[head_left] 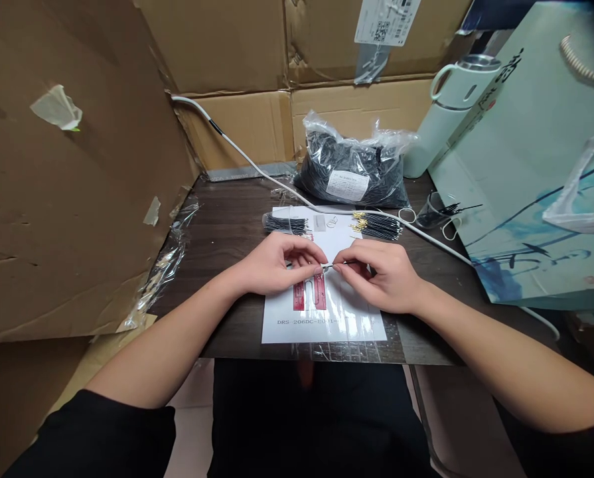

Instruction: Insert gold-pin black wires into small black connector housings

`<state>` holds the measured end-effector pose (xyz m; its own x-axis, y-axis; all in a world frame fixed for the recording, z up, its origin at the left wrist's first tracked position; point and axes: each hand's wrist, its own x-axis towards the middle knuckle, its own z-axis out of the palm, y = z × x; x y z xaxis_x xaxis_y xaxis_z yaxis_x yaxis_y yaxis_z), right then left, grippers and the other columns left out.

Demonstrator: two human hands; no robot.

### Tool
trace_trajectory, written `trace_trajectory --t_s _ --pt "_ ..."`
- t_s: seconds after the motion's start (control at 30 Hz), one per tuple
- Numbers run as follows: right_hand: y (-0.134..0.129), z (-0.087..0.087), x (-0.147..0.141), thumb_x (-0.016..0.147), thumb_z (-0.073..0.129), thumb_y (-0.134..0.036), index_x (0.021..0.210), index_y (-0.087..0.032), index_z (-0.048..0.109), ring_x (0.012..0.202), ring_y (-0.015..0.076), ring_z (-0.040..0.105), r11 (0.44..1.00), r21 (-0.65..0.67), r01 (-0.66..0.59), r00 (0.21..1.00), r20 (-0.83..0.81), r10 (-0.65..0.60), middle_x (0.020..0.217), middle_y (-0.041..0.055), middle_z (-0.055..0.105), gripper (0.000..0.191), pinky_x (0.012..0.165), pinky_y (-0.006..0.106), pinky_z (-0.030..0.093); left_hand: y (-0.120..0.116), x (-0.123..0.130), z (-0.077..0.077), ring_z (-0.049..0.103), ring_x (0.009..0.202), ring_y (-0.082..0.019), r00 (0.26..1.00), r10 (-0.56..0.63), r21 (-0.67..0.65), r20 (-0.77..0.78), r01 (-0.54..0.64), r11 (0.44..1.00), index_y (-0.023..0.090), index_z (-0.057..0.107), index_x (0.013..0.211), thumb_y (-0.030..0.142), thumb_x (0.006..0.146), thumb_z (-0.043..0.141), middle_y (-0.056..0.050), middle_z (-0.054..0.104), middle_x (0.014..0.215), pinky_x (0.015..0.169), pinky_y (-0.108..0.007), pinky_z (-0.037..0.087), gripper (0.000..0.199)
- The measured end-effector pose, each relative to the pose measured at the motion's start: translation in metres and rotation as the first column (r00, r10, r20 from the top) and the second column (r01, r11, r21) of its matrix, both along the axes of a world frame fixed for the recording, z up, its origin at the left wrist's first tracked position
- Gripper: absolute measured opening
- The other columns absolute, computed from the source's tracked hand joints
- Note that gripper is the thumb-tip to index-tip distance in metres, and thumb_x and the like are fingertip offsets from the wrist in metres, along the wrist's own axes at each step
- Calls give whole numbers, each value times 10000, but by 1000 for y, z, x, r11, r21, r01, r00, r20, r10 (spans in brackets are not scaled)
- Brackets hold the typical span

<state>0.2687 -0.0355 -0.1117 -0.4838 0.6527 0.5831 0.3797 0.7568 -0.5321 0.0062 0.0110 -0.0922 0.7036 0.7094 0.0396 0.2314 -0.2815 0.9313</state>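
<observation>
Over a white printed sheet (277, 292), my left hand (284, 265) and my right hand (383, 273) meet fingertip to fingertip. A thin black wire (329, 266) runs between them, pinched by the thumb and forefinger of my right hand. My left fingertips are pressed together at the pale end of the wire; what exactly they grip is too small to make out. Beyond my left hand lies a clear container of black wires (287, 223) with bare tips. A pile of black wires with gold-coloured ends (379, 226) sits past my right hand.
A plastic bag full of black pieces (349, 166) stands at the back. The white cable (257, 166) crosses the desk diagonally. To the right are a clear cup (431, 211), a pale green flask (446, 106) and a large paper bag (540, 166). Cardboard (77, 199) walls the left and back.
</observation>
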Motion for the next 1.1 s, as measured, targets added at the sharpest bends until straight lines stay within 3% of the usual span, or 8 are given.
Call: trace_trajectory --t_s 0.1,0.2,0.3,0.47,0.73,0.83,0.93,1.1 --pt "6 -2 6 1059 623 -205 1020 -178 721 685 159 578 998 -50 32 995 99 -27 806 22 663 109 676 325 466 3 -5 0 646 674 -137 994 40 185 -100 -21 983 155 839 1091 262 941 785 -45 774 818 645 -262 514 192" --pt "15 -7 14 1071 588 -216 1000 -164 711 783 223 622 993 -60 104 946 313 -80 853 73 703 151 776 387 493 7 -10 -2 643 701 -140 972 85 452 -219 24 891 182 838 1054 202 948 726 -34 794 886 695 -287 506 156" --pt "22 -10 20 1087 566 -213 1010 -149 721 892 283 668 987 -75 141 889 449 -93 908 119 735 185 842 429 511 9 -13 -4 684 779 -165 943 80 553 -323 119 825 184 826 1012 173 947 690 -41 811 970 758 -315 508 151" --pt "22 -9 19 1078 585 -202 1028 -148 734 910 288 681 987 -88 136 880 468 -80 946 129 741 166 840 425 523 6 -14 -4 690 797 -186 915 82 571 -395 175 802 188 812 965 164 924 694 -31 798 933 775 -330 490 127" --pt "21 -10 18 1035 626 -169 993 -161 724 913 282 651 988 -89 124 895 440 -73 935 118 720 107 839 414 513 6 -13 4 656 764 -190 903 110 566 -415 162 808 183 797 906 183 883 673 -32 743 832 734 -325 456 126" --pt "22 -11 19 1047 616 -179 999 -155 721 915 276 652 987 -87 131 892 445 -80 940 117 712 118 837 405 507 11 -21 17 605 658 -158 891 138 506 -433 114 855 190 762 782 135 773 665 -1 701 718 669 -301 438 112" --pt "23 -12 20 1051 611 -190 1005 -155 716 909 275 646 988 -84 129 891 446 -79 936 111 709 120 838 408 501 20 -39 32 576 576 -137 816 158 362 -557 66 930 201 763 746 142 724 667 22 686 652 599 -286 419 115" --pt "24 -16 20 1056 600 -199 1003 -168 693 913 274 645 986 -116 121 897 437 -59 924 101 702 111 844 410 501 34 -66 44 633 614 -144 727 199 271 -657 -18 962 213 810 819 197 714 710 18 748 729 593 -267 437 145"
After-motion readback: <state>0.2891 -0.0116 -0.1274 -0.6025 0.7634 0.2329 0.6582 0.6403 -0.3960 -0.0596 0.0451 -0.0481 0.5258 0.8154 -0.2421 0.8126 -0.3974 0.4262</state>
